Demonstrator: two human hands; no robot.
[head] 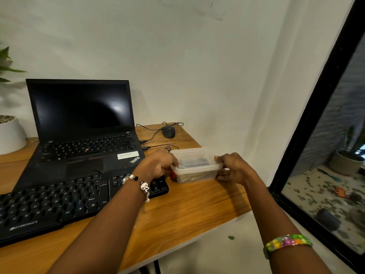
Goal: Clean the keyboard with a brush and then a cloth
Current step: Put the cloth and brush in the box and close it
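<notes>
We see bare forearms: pearl bracelet (138, 184) with panda charm on left wrist, multicolour band (288, 243) on right, ring (222, 158) on right.

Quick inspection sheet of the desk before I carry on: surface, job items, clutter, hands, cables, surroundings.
Surface: wooden desk, against a white wall.
Job's things: black keyboard at front left; clear plastic container, lid on, contents blurred; no brush or cloth identifiable.
Clutter: open laptop, screen dark, behind the keyboard; mouse at the back; white plant pot at far left.
Hands: left hand grips the container's left end; right hand grips its right end.
Cables: mouse cable and a second cable run to the laptop's right side.
Surroundings: black-framed window at right; a green scrap on the floor.
</notes>
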